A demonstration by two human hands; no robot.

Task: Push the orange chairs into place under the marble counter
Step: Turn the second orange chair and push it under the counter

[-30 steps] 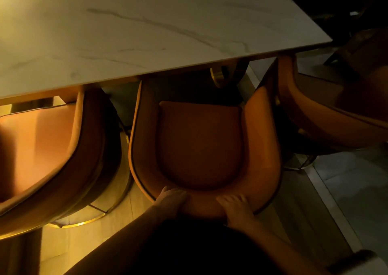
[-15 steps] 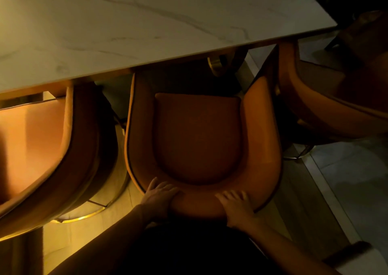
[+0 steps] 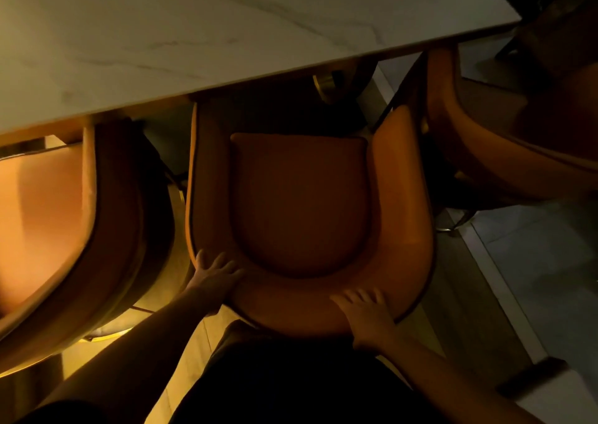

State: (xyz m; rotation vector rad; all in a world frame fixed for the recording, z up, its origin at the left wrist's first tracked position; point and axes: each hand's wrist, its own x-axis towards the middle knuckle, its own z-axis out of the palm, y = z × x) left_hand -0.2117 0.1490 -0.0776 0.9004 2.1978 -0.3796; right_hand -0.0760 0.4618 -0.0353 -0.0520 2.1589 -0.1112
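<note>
The middle orange chair (image 3: 301, 203) stands right below me, its seat front near the edge of the marble counter (image 3: 194, 32). My left hand (image 3: 215, 276) lies with spread fingers on the left curve of its backrest top. My right hand (image 3: 367, 312) presses flat on the right part of the same backrest. Another orange chair (image 3: 64, 216) stands to the left, partly under the counter. A third orange chair (image 3: 504, 151) stands at the right, turned at an angle past the counter's corner.
A gold-coloured counter leg (image 3: 326, 83) shows under the counter beyond the middle chair. Gold ring bases sit under the chairs. Pale floor tiles (image 3: 543, 261) lie at the right. The chairs stand close together with narrow gaps.
The middle chair has slid forward toward the counter. My left hand has moved outward along the backrest's left curve with fingers spread wider; my right hand stays pressed on it.
</note>
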